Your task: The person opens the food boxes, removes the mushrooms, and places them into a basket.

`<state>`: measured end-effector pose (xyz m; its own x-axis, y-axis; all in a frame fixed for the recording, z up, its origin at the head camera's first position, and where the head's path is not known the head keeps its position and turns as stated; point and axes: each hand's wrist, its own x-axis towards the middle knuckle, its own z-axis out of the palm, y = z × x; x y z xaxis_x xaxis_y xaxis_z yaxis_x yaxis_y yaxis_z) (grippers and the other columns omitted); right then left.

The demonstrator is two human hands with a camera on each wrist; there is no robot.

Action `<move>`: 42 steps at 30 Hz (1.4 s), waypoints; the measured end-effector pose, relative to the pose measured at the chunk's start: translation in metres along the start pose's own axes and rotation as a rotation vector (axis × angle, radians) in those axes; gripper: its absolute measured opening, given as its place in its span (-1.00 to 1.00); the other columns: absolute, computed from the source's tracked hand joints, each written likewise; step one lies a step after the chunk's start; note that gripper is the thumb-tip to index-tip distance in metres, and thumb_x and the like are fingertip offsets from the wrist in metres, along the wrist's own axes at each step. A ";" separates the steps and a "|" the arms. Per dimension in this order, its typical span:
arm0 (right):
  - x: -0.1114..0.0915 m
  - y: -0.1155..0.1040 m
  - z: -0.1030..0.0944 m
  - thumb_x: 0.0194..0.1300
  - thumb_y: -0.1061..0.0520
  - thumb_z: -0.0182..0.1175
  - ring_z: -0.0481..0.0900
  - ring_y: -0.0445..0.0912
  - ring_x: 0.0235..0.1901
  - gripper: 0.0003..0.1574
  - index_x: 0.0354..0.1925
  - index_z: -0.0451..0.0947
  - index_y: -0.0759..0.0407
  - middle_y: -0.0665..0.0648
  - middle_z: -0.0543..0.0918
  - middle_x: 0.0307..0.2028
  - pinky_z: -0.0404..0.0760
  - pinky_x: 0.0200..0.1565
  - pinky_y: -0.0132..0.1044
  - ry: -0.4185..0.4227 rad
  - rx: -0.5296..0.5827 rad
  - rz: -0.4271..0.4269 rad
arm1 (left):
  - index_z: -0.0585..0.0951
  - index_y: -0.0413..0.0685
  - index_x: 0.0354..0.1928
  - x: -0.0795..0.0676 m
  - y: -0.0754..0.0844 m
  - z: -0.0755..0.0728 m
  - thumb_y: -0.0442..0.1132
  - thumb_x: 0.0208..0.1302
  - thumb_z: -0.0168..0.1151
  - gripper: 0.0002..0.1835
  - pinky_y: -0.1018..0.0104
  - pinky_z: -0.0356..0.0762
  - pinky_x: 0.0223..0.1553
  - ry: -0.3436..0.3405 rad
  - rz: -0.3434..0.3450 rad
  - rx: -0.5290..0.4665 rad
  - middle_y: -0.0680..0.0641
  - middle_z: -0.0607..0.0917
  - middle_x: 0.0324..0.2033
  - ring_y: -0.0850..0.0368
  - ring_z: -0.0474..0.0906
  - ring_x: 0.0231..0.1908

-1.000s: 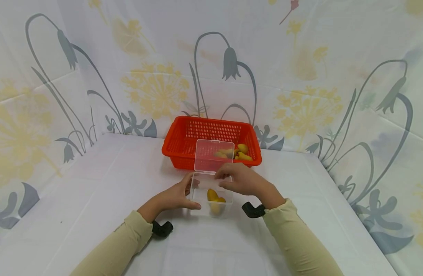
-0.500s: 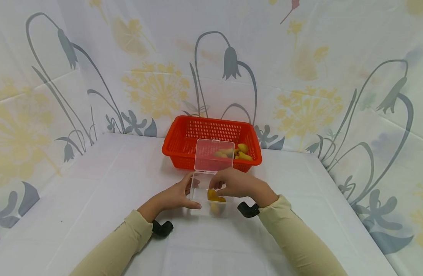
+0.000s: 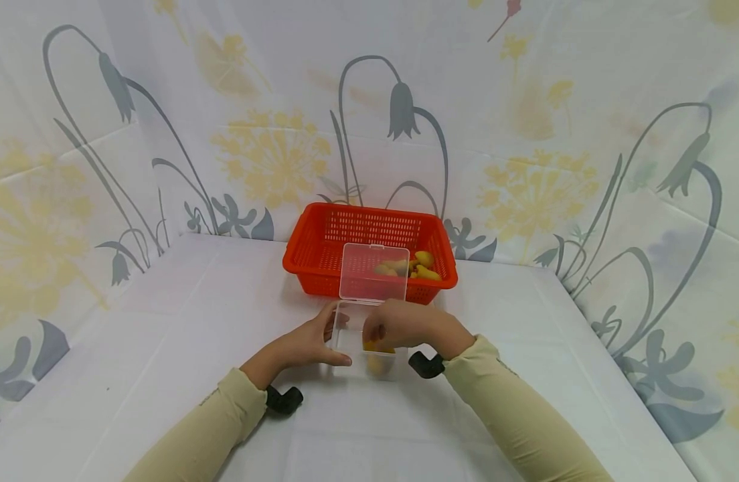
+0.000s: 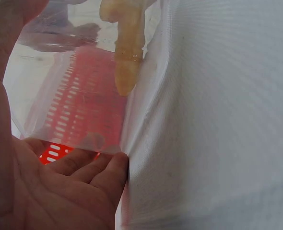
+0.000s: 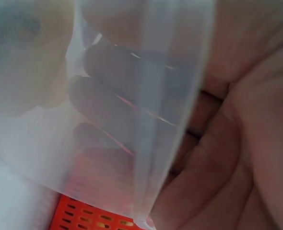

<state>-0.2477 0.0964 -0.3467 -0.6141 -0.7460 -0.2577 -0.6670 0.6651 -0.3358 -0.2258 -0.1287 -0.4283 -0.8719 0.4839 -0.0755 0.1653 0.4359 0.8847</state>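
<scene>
A clear plastic box (image 3: pixel 350 345) stands on the white-covered table with its hinged lid (image 3: pixel 359 278) raised at the back. My left hand (image 3: pixel 303 345) grips the box's left end, thumb along the front and fingers round behind, as the left wrist view shows too. Inside lies a knobby yellow piece that looks like ginger (image 4: pixel 127 57). From the right, my right hand (image 3: pixel 414 328) reaches over the rim into the box, fingers bent down at the ginger and covering its upper part. Through the wall, the right wrist view shows fingers (image 5: pixel 108 103) beside it; I cannot tell whether they grip it.
Directly behind the box stands a red perforated basket (image 3: pixel 306 261), with several more yellow ginger pieces (image 3: pixel 426 273) in its right end. The raised lid overlaps its front. Flower-patterned cloth (image 3: pixel 273 161) hangs round the back and sides of the table (image 3: pixel 183 321).
My right hand has moved down and left into the box, from above its right side onto the ginger. The left hand, box and basket have stayed put.
</scene>
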 end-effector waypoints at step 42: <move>0.003 -0.004 0.002 0.11 0.08 0.42 0.57 -0.21 -0.33 -0.74 -0.17 0.72 -0.10 -0.20 0.67 -0.33 0.65 -0.11 -0.39 -0.009 -0.053 -0.012 | -0.04 0.44 0.41 0.002 -0.004 0.000 0.01 -0.11 0.56 0.13 -0.03 0.26 0.37 -0.004 0.019 -0.002 -0.04 0.25 0.38 -0.09 0.11 0.46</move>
<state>-0.2459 0.0919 -0.3481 -0.6021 -0.7541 -0.2624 -0.6958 0.6567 -0.2908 -0.2279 -0.1293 -0.4320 -0.8668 0.4949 -0.0605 0.1811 0.4255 0.8867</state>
